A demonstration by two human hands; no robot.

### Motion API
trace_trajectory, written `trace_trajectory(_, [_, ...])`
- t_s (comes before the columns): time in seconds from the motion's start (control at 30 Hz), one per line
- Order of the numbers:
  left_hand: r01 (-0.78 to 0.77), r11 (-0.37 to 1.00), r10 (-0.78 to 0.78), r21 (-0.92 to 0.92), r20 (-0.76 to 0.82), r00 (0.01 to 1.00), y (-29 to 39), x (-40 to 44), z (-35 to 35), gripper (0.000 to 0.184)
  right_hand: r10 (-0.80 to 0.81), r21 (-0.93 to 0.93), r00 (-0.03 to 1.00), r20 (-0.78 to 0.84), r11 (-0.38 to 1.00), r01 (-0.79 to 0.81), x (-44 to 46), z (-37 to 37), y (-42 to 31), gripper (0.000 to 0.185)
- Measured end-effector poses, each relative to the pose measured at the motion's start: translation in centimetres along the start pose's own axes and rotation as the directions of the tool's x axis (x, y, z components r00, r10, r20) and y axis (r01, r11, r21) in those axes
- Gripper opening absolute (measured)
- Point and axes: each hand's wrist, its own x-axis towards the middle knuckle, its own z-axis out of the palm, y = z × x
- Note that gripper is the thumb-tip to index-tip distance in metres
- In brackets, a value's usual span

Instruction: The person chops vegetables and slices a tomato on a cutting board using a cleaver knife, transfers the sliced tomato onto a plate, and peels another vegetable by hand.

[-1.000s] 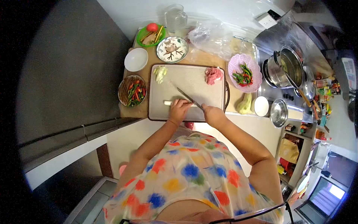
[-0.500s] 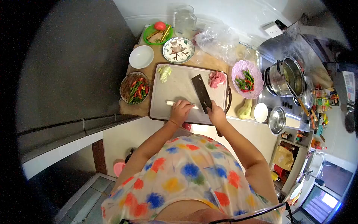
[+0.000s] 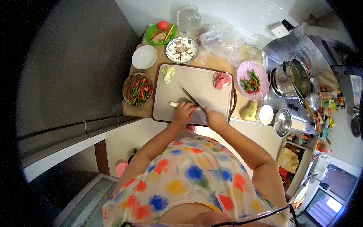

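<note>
My left hand [image 3: 184, 112] presses a slim white vegetable stalk [image 3: 174, 104] to the cutting board [image 3: 202, 79], fingers closed over it; the stalk's left end sticks out. In my right hand [image 3: 216, 119] is the handle of a kitchen knife [image 3: 192, 97]. Its broad dark blade stands nearly on edge, right beside my left fingertips; whether it touches the stalk I cannot tell. A small heap of pale green cut pieces [image 3: 168, 74] lies at the board's far left, and pink raw meat [image 3: 221, 80] at its far right.
Left of the board are a bowl of cut peppers [image 3: 140, 90] and a white bowl [image 3: 144, 57]. Behind it stands a patterned plate [image 3: 182, 58]. To the right are a pink dish of peppers [image 3: 244, 70], a pale green gourd [image 3: 249, 112], a steel bowl [image 3: 282, 122] and a pot [image 3: 284, 77].
The knife has moved left, up to my left fingers, and turned from showing its flat side to nearly edge-on. My left hand keeps its place on the stalk.
</note>
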Motion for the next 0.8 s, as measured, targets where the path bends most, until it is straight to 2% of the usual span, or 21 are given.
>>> trace_trajectory(0.07, [-0.004,1.000,0.004,0.018,0.000,1.000,-0.3,0.1,-0.1,0.016,-0.013,0.009,0.999,-0.041,1.000,0.014,0.8,1.5,0.5,0.028])
trace_trajectory(0.17, [0.013,1.000,-0.012,0.021,-0.015,1.000,-0.2,-0.2,0.3,0.016,0.117,0.051,0.992,-0.042,0.992,-0.115,0.9,1.6,0.3,0.028])
trace_trajectory(0.27, [0.028,1.000,-0.028,0.004,-0.011,1.000,-0.3,-0.1,0.2,0.015,0.296,0.207,0.947,-0.123,0.941,-0.268,1.1,1.7,1.1,0.026])
trace_trajectory(0.3, [0.036,0.999,-0.036,0.009,-0.011,0.999,-0.2,-0.1,0.0,0.014,0.326,0.295,0.940,-0.104,0.912,-0.284,1.1,1.0,1.1,0.027])
trace_trajectory(0.4, [0.049,0.999,-0.049,0.003,-0.018,0.999,0.0,0.0,0.0,0.013,0.186,0.195,0.978,-0.098,0.967,-0.164,0.2,0.1,1.2,0.028])
trace_trajectory(0.5, [0.046,0.999,-0.046,-0.005,-0.020,0.999,-0.1,-0.2,0.4,0.011,0.100,0.065,0.995,0.000,0.993,-0.100,-0.8,-2.2,-0.6,0.029])
trace_trajectory(0.7, [0.021,1.000,-0.021,-0.005,-0.009,1.000,-0.1,-0.1,-0.1,0.011,0.082,0.014,0.993,0.089,0.996,-0.083,-1.3,-2.9,-0.7,0.030])
trace_trajectory(0.8, [0.034,0.999,-0.035,-0.009,-0.014,0.999,0.0,-0.1,-0.2,0.012,0.088,-0.048,0.989,0.121,0.995,-0.083,-1.1,-3.5,-1.7,0.022])
